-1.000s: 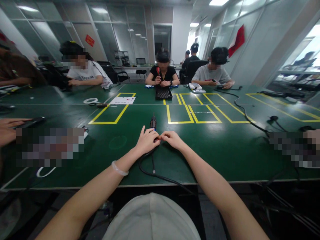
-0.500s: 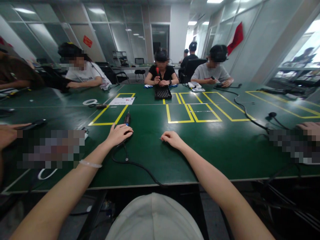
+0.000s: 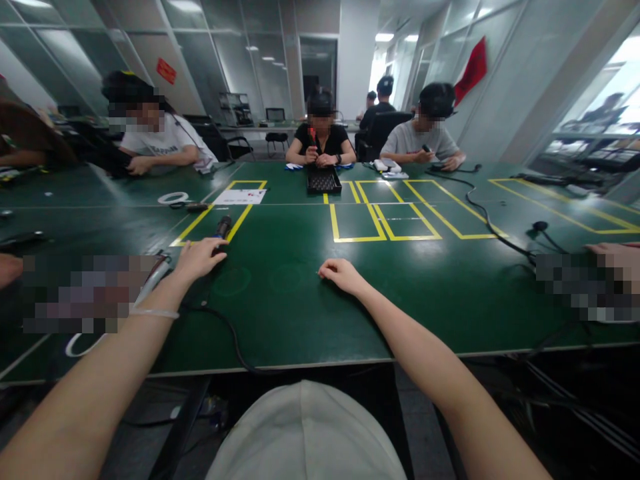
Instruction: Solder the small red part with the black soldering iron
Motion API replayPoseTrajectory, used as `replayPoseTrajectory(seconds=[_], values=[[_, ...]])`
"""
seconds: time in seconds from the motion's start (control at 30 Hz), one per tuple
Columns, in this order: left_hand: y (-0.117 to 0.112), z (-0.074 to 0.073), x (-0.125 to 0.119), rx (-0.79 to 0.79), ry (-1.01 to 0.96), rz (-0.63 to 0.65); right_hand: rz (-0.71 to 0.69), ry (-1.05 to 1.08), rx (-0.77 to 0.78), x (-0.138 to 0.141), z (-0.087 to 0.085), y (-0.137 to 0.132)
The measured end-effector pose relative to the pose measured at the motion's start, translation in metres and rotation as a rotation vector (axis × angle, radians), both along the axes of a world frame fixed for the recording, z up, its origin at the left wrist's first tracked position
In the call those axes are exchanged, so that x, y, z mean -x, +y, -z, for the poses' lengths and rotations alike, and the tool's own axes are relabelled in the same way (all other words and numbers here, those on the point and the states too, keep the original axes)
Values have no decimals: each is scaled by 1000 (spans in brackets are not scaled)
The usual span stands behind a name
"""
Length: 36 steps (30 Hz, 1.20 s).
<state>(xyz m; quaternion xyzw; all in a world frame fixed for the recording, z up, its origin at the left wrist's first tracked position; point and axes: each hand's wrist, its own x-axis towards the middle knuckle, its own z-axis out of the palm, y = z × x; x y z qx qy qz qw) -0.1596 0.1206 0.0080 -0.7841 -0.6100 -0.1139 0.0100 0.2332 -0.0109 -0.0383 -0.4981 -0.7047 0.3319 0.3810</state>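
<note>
My left hand (image 3: pixel 203 259) is closed around a dark corded electric screwdriver (image 3: pixel 224 227), low over the green table. The front of the tool sticks out beyond my fingers toward a yellow tape line, and its black cord (image 3: pixel 233 330) trails to the table's near edge. My right hand (image 3: pixel 340 275) rests on the tabletop in a pinch. A tiny bright speck shows at its fingertips, too small to name. The right hand is well apart from the screwdriver.
Yellow tape outlines (image 3: pixel 360 239) mark the green table (image 3: pixel 300 327). A printed sheet (image 3: pixel 243 197), a white ring (image 3: pixel 173 198) and a black tray (image 3: pixel 324 189) lie farther off. Black cables (image 3: pixel 475 207) run at right. Several people sit around the table.
My left hand has moved left with the screwdriver, dragging its cord along and turning the tool away from me. My right hand keeps its place. The view has shifted slightly.
</note>
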Motion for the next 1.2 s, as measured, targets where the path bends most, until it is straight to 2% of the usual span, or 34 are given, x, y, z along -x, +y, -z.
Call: replayPoseTrajectory(seconds=[0.1,0.17,0.23,0.33,0.6,0.7,0.8,0.87,0.97,1.2], values=[[-17,1,-9,-136,175,-95,-5,8,-10,0,0,0],[-30,2,-15,-165,216,-214,-6,8,-12,0,0,0],[-41,4,-19,-129,252,-285,-7,11,-5,0,1,0],[-52,5,-20,-85,295,-326,-10,20,5,-1,2,1],[-62,6,-7,18,262,-420,1,-1,3,0,0,0],[-67,5,-8,-2,251,-412,-1,-8,7,0,-1,-1],[-68,4,-14,-221,280,-313,-5,-15,4,0,0,-1],[-66,4,-21,-314,300,-239,-11,-18,-3,0,0,-1],[-58,4,-31,-292,294,-203,-17,-18,-7,-1,1,0],[-48,6,-39,-231,178,-286,-13,-25,-13,-1,2,0]])
